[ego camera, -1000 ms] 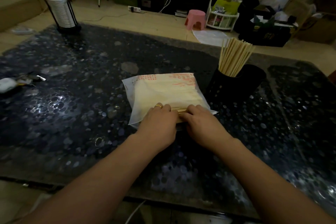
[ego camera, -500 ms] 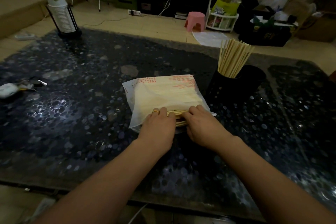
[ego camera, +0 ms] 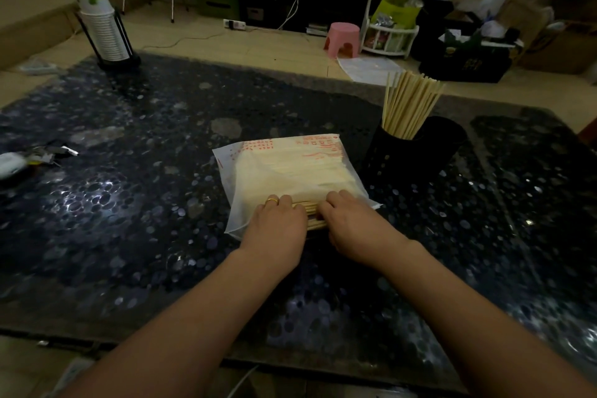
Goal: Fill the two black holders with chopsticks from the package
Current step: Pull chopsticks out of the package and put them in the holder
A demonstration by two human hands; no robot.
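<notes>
Head view, one moment at the dark speckled table (ego camera: 129, 220).

Item: package (ego camera: 290, 171), translucent plastic with red print, lying flat at the table's middle, packed with pale chopsticks, its near end open toward the person.

Item: loose chopstick ends (ego camera: 311, 215), jutting from the package mouth between the two hands.

Item: left hand (ego camera: 274, 229), a gold ring (ego camera: 272, 201) on one finger, fingers curled down over the near edge of the package, beside the exposed ends. Whether it pinches the sticks or only holds the plastic I cannot tell.

Item: right hand (ego camera: 352, 229), fingers curled, its fingertips against the jutting chopstick ends and the bag's edge; the exact grip is hidden under the knuckles.

Item: black holder (ego camera: 394, 161), perforated, upright just right of the package, carrying a fanned bunch of chopsticks (ego camera: 407, 107) that lean right. A second dark round shape (ego camera: 442, 142) sits touching behind it, probably the other holder; its contents cannot be made out.

Item: stack of paper cups (ego camera: 100, 26) in a wire stand, far left corner.

Item: keys (ego camera: 48, 152) with a pale object, left edge.

Item: pink stool (ego camera: 342, 39), on the floor beyond.
</notes>
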